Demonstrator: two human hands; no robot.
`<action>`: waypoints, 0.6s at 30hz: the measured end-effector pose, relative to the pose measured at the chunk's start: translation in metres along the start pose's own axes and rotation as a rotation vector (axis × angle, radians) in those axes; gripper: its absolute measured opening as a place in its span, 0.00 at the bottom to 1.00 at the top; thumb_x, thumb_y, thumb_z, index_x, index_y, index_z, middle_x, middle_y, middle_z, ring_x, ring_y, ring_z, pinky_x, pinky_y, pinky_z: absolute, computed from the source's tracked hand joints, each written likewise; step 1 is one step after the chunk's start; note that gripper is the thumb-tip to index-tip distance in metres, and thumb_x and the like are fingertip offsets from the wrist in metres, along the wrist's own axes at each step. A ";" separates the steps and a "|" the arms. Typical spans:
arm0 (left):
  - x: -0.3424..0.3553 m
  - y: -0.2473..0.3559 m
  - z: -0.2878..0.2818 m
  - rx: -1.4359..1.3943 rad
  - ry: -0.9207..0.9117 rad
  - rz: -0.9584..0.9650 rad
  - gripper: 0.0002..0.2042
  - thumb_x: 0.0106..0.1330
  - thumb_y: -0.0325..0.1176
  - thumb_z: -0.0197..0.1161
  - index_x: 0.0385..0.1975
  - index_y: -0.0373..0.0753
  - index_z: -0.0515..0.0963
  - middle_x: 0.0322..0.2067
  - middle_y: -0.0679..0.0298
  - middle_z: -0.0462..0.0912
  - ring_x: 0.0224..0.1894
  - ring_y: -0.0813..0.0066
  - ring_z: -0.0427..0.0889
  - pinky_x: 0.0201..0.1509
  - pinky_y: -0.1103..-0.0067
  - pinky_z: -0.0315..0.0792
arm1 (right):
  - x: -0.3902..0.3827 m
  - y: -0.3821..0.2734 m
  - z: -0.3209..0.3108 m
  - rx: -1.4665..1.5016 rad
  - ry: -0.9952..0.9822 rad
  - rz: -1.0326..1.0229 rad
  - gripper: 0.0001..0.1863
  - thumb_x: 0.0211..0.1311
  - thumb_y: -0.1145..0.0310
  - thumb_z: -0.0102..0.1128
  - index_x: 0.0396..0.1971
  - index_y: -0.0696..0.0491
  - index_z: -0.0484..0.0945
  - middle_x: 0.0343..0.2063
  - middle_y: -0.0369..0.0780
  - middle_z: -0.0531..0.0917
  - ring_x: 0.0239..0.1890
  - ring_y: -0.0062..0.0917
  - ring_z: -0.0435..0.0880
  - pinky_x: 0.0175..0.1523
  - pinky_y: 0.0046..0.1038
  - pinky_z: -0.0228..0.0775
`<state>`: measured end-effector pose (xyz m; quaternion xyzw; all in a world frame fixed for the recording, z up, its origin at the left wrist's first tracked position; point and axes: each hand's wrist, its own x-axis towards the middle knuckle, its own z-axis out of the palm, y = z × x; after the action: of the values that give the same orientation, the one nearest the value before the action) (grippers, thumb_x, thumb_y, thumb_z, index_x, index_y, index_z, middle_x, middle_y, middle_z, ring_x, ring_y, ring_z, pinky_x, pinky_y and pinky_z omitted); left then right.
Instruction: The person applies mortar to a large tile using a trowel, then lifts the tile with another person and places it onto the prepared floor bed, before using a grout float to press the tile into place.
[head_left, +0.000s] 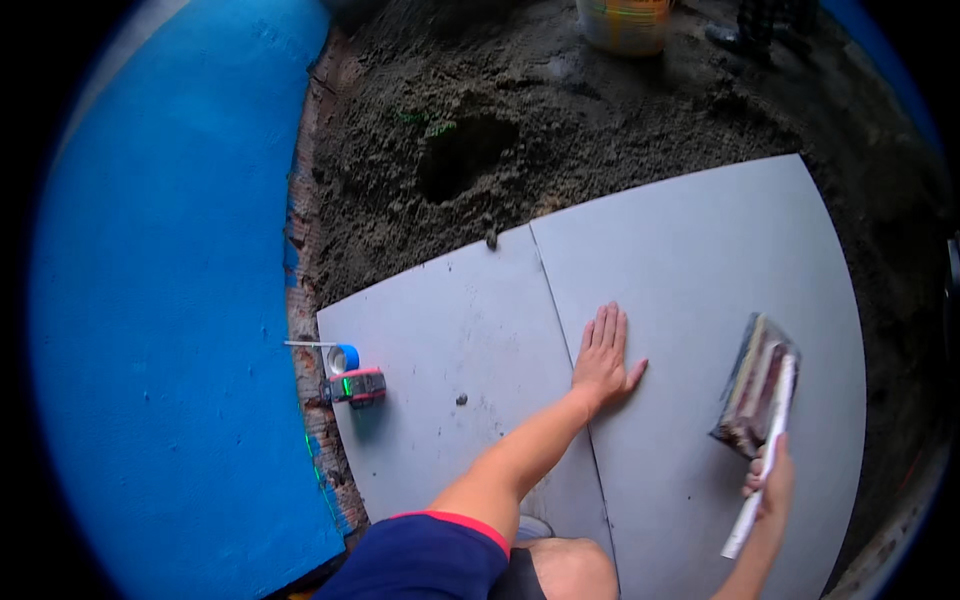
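My right hand (772,482) closed around white handle of flat rectangular trowel (760,395), its dirty blade just beyond my fingers, tilted over right large grey floor tile (700,260). My left hand (603,355) open, palm flat, fingers stretched forward, pressing same tile right beside seam with left grey tile (450,330). Far left of that hand, small red and black laser level (360,387) with blue tape roll (345,357) at tile edge, against blue wall (160,300). Beyond fingertips, dark sandy mortar bed (560,110) with hollow; pale bucket (622,22) farthest.
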<state>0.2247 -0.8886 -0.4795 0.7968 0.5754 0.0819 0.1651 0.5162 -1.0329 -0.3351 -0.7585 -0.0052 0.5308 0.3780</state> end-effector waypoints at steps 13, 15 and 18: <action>0.012 0.002 -0.008 -0.041 -0.041 -0.034 0.45 0.65 0.59 0.47 0.69 0.26 0.42 0.71 0.45 0.39 0.74 0.52 0.35 0.75 0.62 0.35 | 0.133 0.045 0.020 -0.383 0.422 -0.553 0.24 0.72 0.46 0.39 0.42 0.54 0.70 0.17 0.35 0.68 0.15 0.16 0.65 0.16 0.24 0.58; 0.011 -0.008 -0.006 -0.036 -0.033 -0.040 0.45 0.65 0.59 0.48 0.68 0.26 0.43 0.71 0.44 0.39 0.74 0.51 0.36 0.75 0.62 0.35 | 0.099 0.074 0.067 -0.513 0.199 -0.398 0.30 0.71 0.41 0.37 0.17 0.51 0.62 0.07 0.31 0.62 0.07 0.19 0.60 0.14 0.26 0.53; 0.017 -0.015 -0.009 -0.035 -0.048 0.002 0.46 0.64 0.60 0.48 0.68 0.25 0.44 0.71 0.43 0.40 0.74 0.50 0.37 0.75 0.62 0.35 | 0.085 0.086 0.077 -0.584 0.228 -0.468 0.31 0.71 0.40 0.37 0.17 0.51 0.61 0.08 0.31 0.63 0.08 0.18 0.61 0.13 0.26 0.54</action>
<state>0.2141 -0.8670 -0.4770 0.7959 0.5692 0.0731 0.1928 0.4579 -1.0155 -0.4646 -0.8666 -0.2868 0.3186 0.2554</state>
